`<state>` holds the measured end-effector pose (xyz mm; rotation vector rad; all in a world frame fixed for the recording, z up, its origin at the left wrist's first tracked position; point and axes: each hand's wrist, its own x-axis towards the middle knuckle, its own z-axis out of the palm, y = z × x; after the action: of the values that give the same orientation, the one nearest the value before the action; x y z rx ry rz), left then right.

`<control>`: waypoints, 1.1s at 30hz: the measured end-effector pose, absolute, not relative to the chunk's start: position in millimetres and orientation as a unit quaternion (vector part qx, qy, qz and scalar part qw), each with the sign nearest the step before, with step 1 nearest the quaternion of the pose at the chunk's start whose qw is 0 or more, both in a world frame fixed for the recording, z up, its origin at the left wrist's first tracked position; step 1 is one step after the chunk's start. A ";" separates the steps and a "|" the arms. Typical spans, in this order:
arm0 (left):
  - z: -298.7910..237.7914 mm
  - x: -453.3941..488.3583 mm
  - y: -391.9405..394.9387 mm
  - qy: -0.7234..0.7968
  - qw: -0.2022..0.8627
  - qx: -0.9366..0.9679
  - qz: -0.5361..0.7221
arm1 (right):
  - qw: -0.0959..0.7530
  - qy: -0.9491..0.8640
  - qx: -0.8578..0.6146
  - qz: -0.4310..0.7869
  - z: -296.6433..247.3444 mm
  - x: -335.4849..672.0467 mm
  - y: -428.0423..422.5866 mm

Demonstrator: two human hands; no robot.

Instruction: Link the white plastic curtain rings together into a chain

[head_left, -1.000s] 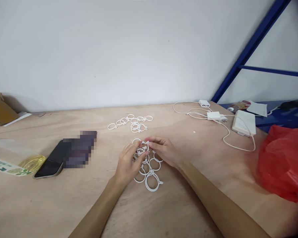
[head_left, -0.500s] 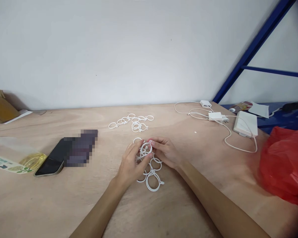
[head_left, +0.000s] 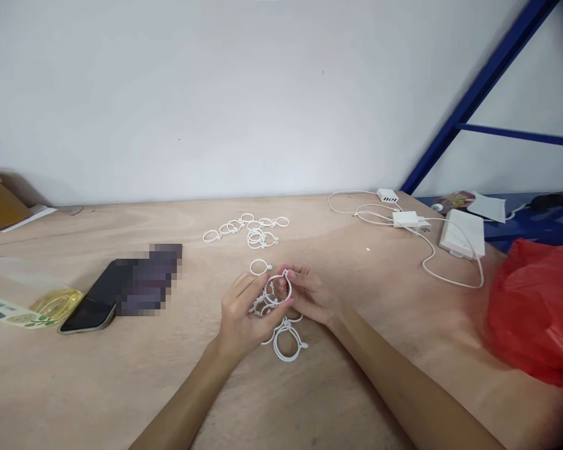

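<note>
Between my two hands is a white plastic ring (head_left: 290,289) with a small clasp at its upper right. My left hand (head_left: 244,312) grips its left and lower side between thumb and fingers. The fingertips of my right hand (head_left: 312,294) pinch the clasp end. Beneath and around the hands lie several more white rings (head_left: 288,358), partly hidden by the fingers. One loose white ring (head_left: 252,267) rests just beyond my left fingers. Farther back, a group of several similar rings (head_left: 211,236) is spread on the wooden table (head_left: 178,387).
At left are a dark phone (head_left: 87,306), a clear bag (head_left: 16,281) with a yellow coil and a cardboard box (head_left: 2,203). White chargers (head_left: 406,219) with cables and a white box (head_left: 462,234) sit at right. A red plastic bag (head_left: 537,312) and a blue metal frame (head_left: 455,125) stand beyond.
The held ring has turned to face me more fully, and both hands have shifted slightly. The loose ring behind my left fingers shows more. The whole view has moved a little.
</note>
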<state>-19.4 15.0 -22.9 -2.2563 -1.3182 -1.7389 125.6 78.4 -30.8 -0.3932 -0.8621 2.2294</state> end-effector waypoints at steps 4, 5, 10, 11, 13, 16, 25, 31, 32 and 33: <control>-21.7 -18.2 13.6 -0.431 -0.009 -0.711 -0.556 | 0.354 -0.337 -0.155 0.859 -30.8 124.4 77.0; -21.1 -18.2 13.2 -0.436 -0.012 -0.708 -0.556 | 0.355 -0.336 -0.157 0.858 -30.4 124.1 76.8; -18.7 -18.5 12.2 -0.451 -0.002 -0.706 -0.546 | 0.346 -0.323 -0.171 0.864 -29.4 123.4 76.7; -18.5 -18.2 12.0 -0.449 0.000 -0.706 -0.547 | 0.347 -0.322 -0.174 0.864 -29.1 123.1 76.5; -18.5 -16.9 11.2 -0.448 -0.012 -0.703 -0.552 | 0.350 -0.325 -0.176 0.861 -28.0 122.3 75.7; -19.5 -13.7 9.2 -0.472 -0.083 -0.672 -0.564 | 0.358 -0.342 -0.175 0.851 -24.7 120.5 73.6; -24.4 -17.6 13.1 -0.533 -0.106 -0.646 -0.536 | 0.397 -0.388 -0.242 0.796 -22.2 116.0 75.0; -28.8 -32.4 23.7 -0.620 0.013 -0.663 -0.419 | 0.495 -0.481 -0.398 0.604 -27.6 124.4 90.8; -30.9 -34.1 25.0 -0.631 0.018 -0.665 -0.400 | 0.507 -0.501 -0.427 0.556 -28.5 127.5 93.6; -33.2 -35.4 26.1 -0.636 0.015 -0.669 -0.384 | 0.515 -0.524 -0.451 0.507 -29.7 130.9 96.4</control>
<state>-35.4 26.1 -33.2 -2.0825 -1.9787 -1.1964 130.9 96.4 -29.7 -1.0843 -1.2584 1.2174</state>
